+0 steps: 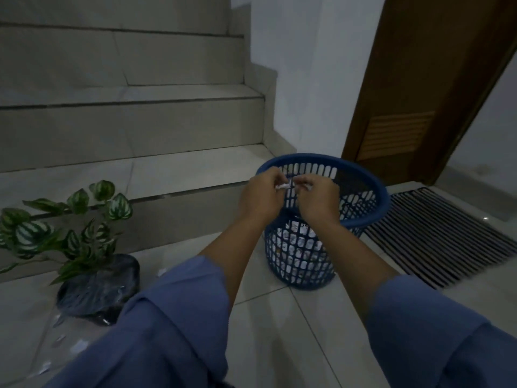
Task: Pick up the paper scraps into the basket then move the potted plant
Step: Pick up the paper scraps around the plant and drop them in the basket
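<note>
Both hands sit together over the near-left part of the basket's mouth. Left hand (261, 196) has fingers curled, pinching a small white paper wad (282, 187) at the fingertips. Right hand (316, 198) is curled the same way with a white bit showing at its fingertips; the two hands are nearly touching, fingertips facing each other. Likely the scraps are about to be dropped, since they are already inside the rim line. The blue basket (361, 217) stands upright on the floor directly below and slightly right of the hands, with white paper visible through its lattice in the lower part. Drop axis is straight down, so no reach is needed. Loose scraps (79, 345) lie on the tiles at near left, well apart from the basket, partly hidden by the left sleeve (156, 326). The potted plant (98, 287) is at left by the bottom stair (140, 214), pot tipped over, foliage pointing up-left. Both remaining targets lie left of the hands, so the left hand is nearer. A striped mat (436, 242) lies right of the basket, before the door (419, 93).
</note>
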